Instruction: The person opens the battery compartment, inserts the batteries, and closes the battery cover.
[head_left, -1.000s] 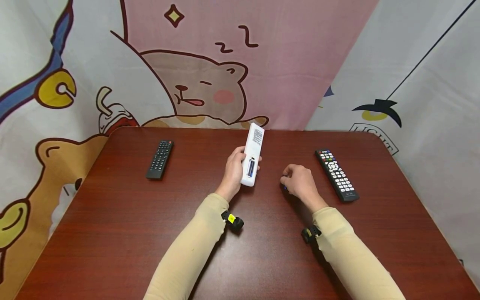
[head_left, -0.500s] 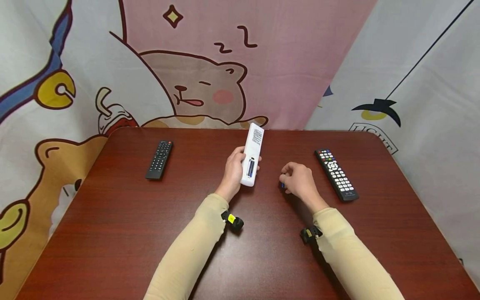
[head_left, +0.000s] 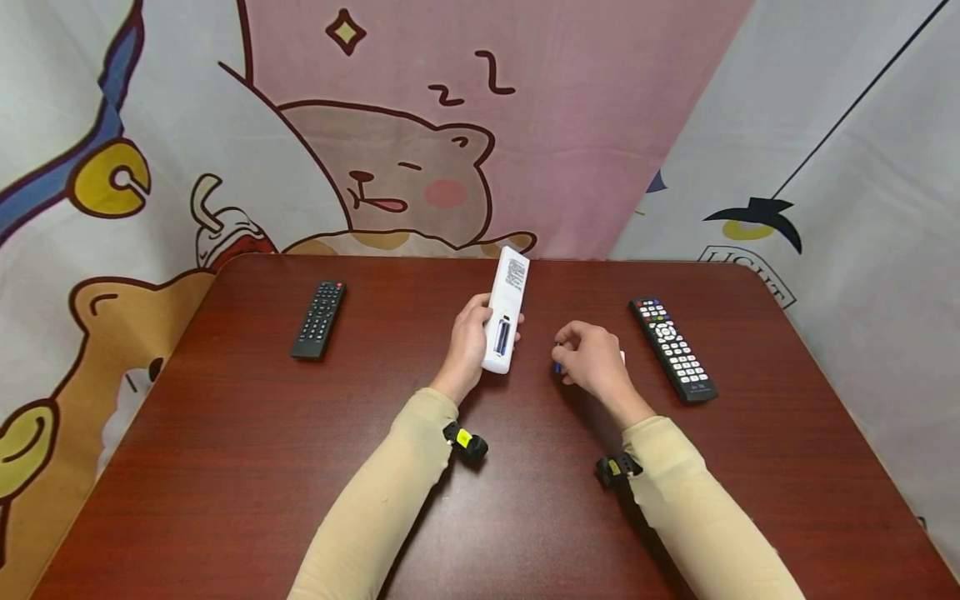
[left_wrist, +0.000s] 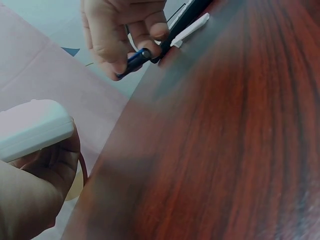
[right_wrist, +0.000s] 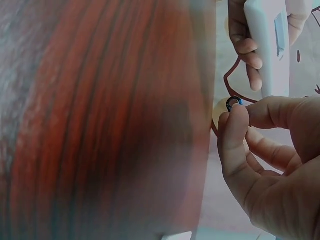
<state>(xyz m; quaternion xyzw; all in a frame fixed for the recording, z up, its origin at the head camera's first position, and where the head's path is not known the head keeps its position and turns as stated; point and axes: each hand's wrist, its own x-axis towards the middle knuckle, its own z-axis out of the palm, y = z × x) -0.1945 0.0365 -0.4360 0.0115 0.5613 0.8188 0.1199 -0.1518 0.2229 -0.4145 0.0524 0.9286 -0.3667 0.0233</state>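
Note:
A white remote control (head_left: 513, 279) is held by my left hand (head_left: 467, 342), its labelled back turned up and tilted above the table. Its battery compartment (head_left: 502, 337) lies uncovered near the lower end; a dark bluish strip shows inside, too small to identify. To the right, my right hand (head_left: 597, 360) pinches a blue battery (left_wrist: 134, 62) between thumb and fingertips, apart from the remote. One round end of this battery (right_wrist: 234, 103) shows in the right wrist view. A small white piece (left_wrist: 191, 30), perhaps the compartment cover, lies on the table beyond the right hand, mostly hidden in the head view.
A black remote (head_left: 319, 321) lies on the brown table (head_left: 225, 467) at the left. Another black remote with white buttons (head_left: 673, 350) lies right of the right hand. A printed cloth (head_left: 585, 125) hangs behind the table's far edge.
My right hand has shifted slightly left with the battery, toward the white remote, and the white piece behind it has come into sight. The left hand and its remote have hardly moved.

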